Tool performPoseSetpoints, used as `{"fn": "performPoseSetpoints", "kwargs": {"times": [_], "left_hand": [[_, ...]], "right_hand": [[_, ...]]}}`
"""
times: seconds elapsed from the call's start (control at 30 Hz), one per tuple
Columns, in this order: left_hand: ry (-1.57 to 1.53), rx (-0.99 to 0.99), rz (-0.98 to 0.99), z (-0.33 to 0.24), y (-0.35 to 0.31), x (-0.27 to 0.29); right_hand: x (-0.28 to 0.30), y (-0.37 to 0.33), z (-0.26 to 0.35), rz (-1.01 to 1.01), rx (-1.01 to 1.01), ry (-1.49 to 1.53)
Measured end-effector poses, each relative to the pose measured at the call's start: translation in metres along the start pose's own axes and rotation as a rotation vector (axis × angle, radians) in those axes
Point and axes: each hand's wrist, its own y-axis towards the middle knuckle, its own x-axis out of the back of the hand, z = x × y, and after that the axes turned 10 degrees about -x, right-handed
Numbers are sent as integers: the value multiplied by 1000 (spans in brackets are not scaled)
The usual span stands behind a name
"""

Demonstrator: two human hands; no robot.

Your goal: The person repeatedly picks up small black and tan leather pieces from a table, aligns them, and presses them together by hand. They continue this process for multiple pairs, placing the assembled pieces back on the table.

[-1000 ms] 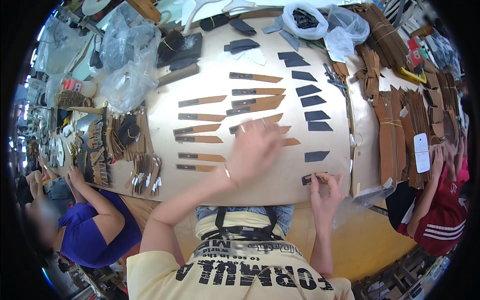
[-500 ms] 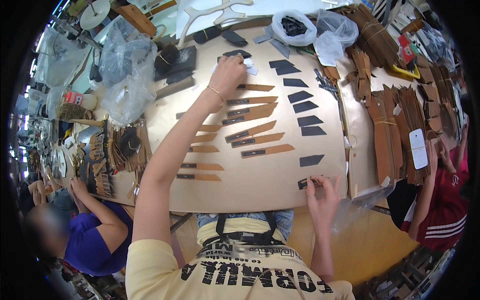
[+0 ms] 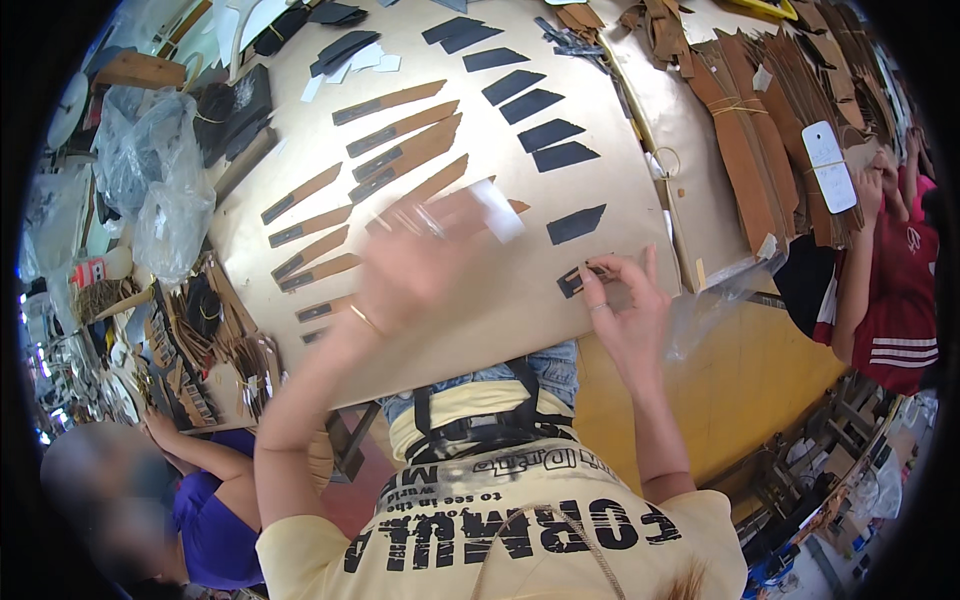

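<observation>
My left hand (image 3: pixel 415 265), smeared by motion, is over the middle of the table with a small white slip (image 3: pixel 497 210) at its fingertips. Near the front right corner, my right hand (image 3: pixel 628 295) pinches the end of a small dark strip with a brown opening (image 3: pixel 570 283) lying on the table. Just beyond it is a slanted black piece (image 3: pixel 577 224). Several more black pieces (image 3: pixel 532 105) run away from me in a column. Brown strips with dark ends (image 3: pixel 390 102) lie in two columns to the left, some partly hidden behind my left hand.
At the far side, white slips (image 3: pixel 365 62) lie beside a stack of black pieces (image 3: pixel 345 50). Bundled brown strips (image 3: pixel 735 110) and a white tag (image 3: pixel 829 168) are on the right. Clear plastic bags (image 3: pixel 150 170) stand at left. Other people sit at both sides.
My left hand has come back toward me from the white slips at the far side, bringing one along. My right hand stays at the dark strip. The whole view has turned and shifted.
</observation>
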Motion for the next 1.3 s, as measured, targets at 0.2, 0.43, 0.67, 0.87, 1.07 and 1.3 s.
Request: {"fn": "performPoseSetpoints", "kwargs": {"times": [0.2,0.43,0.67,0.87,1.07,1.3], "left_hand": [[-50,-241,-125,-86,-10,-42],[19,-279,-117,-83,-14,-50],[55,-316,-33,-81,-8,-50],[4,-301,5,-81,-7,-48],[10,-289,-7,-81,-7,-49],[5,-319,28,-78,-2,-44]], "right_hand": [[1,2,-3,17,0,20],[-1,2,-8,8,0,51],[-1,3,-12,4,-9,87],[-3,2,-15,-20,-12,104],[-3,1,-16,-40,-1,100],[-2,-4,-20,-2,112,39]]}}
